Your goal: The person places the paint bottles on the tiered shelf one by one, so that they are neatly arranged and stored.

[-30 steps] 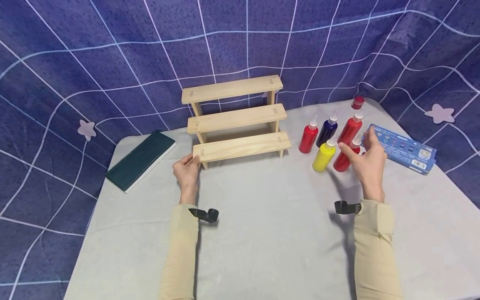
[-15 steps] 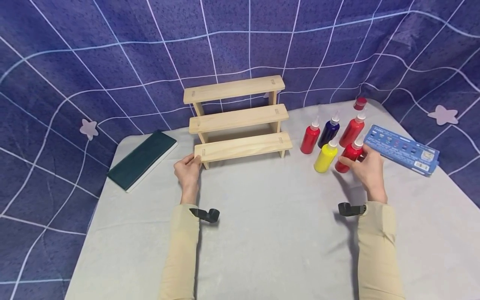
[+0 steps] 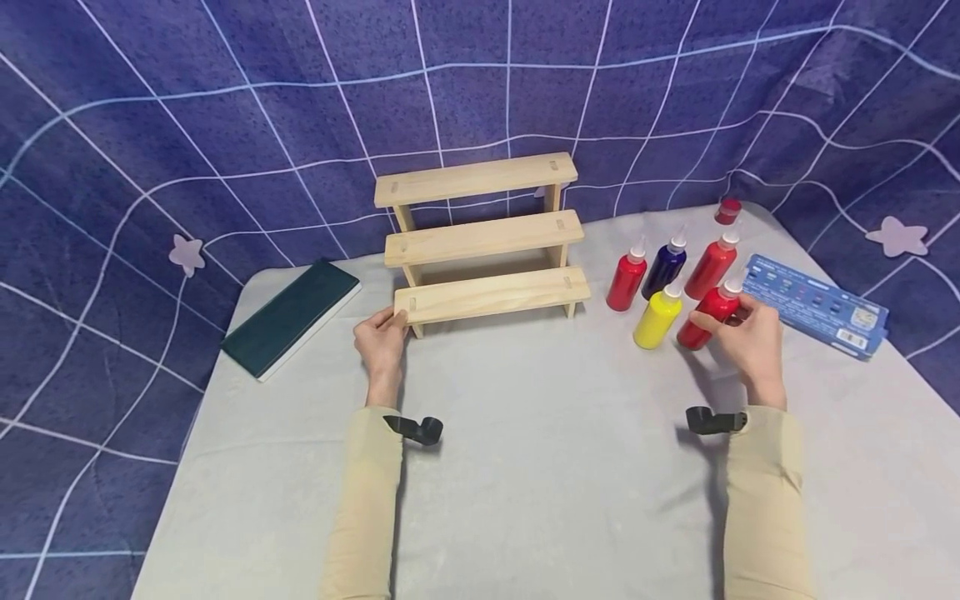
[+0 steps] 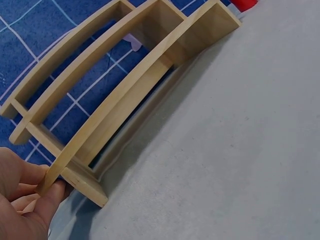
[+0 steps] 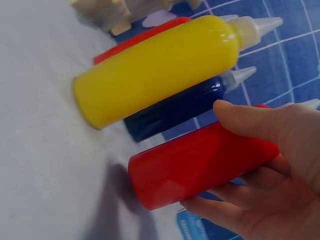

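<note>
The head view looks forward and down; closer, the left wrist view shares its rack point(image 3: 491, 294), the right its held bottle point(image 5: 195, 167).

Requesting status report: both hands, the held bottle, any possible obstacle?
Left hand pinching front corner of wooden rack. Right hand gripping nearest red bottle. Yellow bottle standing close by, toward the rack; possible obstacle.

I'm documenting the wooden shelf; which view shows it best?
The head view: the wooden shelf fits in frame from end to end. The left wrist view is closer but crops it; the right wrist view catches only a blurred part.
</note>
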`<move>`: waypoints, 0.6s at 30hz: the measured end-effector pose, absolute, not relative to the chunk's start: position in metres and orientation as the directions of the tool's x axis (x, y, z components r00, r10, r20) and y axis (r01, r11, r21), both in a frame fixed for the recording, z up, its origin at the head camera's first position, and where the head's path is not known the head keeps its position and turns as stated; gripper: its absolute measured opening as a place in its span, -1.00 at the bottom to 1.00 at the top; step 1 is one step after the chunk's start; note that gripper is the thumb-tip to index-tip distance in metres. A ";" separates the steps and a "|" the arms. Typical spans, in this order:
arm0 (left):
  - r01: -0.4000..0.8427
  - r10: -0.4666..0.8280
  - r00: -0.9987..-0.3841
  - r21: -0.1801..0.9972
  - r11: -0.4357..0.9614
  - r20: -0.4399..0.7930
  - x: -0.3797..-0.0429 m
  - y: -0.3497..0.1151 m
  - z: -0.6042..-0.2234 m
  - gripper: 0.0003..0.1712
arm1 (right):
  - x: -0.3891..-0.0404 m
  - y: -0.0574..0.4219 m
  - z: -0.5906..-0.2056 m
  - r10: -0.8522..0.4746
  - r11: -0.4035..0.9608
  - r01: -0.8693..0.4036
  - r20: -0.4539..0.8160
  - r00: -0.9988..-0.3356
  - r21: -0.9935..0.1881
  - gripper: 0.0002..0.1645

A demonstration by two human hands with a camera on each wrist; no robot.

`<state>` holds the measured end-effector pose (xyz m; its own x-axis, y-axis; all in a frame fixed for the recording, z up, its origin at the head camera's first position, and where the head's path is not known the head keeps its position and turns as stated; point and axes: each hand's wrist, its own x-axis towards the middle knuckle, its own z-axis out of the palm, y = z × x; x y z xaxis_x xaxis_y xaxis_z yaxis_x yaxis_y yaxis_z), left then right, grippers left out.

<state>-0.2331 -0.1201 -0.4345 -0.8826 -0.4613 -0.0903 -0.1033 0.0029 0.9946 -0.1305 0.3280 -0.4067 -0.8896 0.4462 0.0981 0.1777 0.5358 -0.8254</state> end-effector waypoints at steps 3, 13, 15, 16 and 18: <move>-0.103 -0.463 -0.882 0.995 0.004 -0.089 -0.233 -0.119 -0.434 -0.65 | -0.131 0.329 -0.399 0.458 0.530 0.161 0.122 -0.881 -0.833 -0.49; -0.108 -0.465 -0.881 0.994 0.006 -0.092 -0.233 -0.120 -0.437 -0.65 | -0.130 0.330 -0.370 0.502 0.521 0.156 0.153 -0.851 -0.839 -0.51; -0.103 -0.462 -0.882 0.995 0.001 -0.090 -0.233 -0.120 -0.437 -0.65 | -0.130 0.330 -0.364 0.515 0.530 0.152 0.175 -0.839 -0.834 -0.54; -0.099 -0.459 -0.884 0.995 0.000 -0.088 -0.232 -0.121 -0.437 -0.65 | -0.130 0.329 -0.361 0.522 0.536 0.148 0.188 -0.832 -0.831 -0.55; -0.094 -0.457 -0.886 0.996 0.006 -0.081 -0.232 -0.121 -0.437 -0.64 | -0.130 0.328 -0.353 0.533 0.539 0.146 0.201 -0.822 -0.830 -0.53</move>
